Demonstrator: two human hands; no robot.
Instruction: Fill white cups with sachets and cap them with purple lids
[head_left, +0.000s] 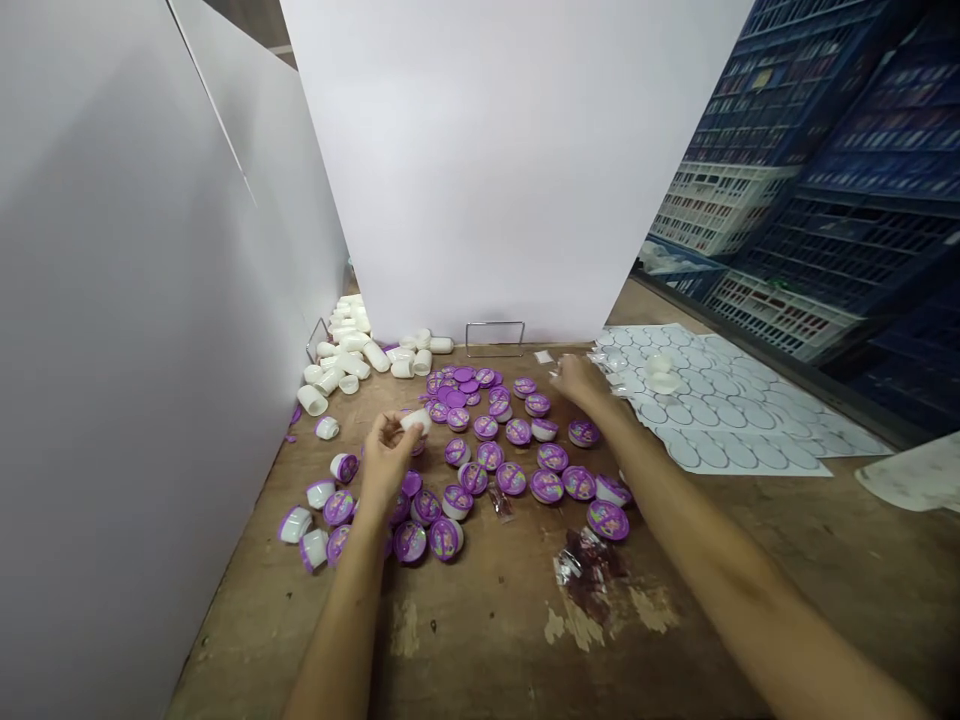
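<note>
My left hand (390, 445) is closed around a small white plastic cup (417, 421), held above the left-middle of the table. My right hand (580, 378) reaches to the back right with its fingers curled down; whatever is between the fingertips is too small to make out. Beside it lie a flat whitish packet (544, 357) and some clear packets (616, 362). Between and below my hands spread many lidded cups (511, 478) with printed purple tops. Loose purple lids (454, 396) lie heaped behind them.
White empty cups (352, 366) are piled at the back left. Dark red sachets (587, 570) lie at front right. Sheets with printed circles (705, 400) cover the right side. White panels (480, 170) stand behind and left; stacked crates (787, 210) are beyond.
</note>
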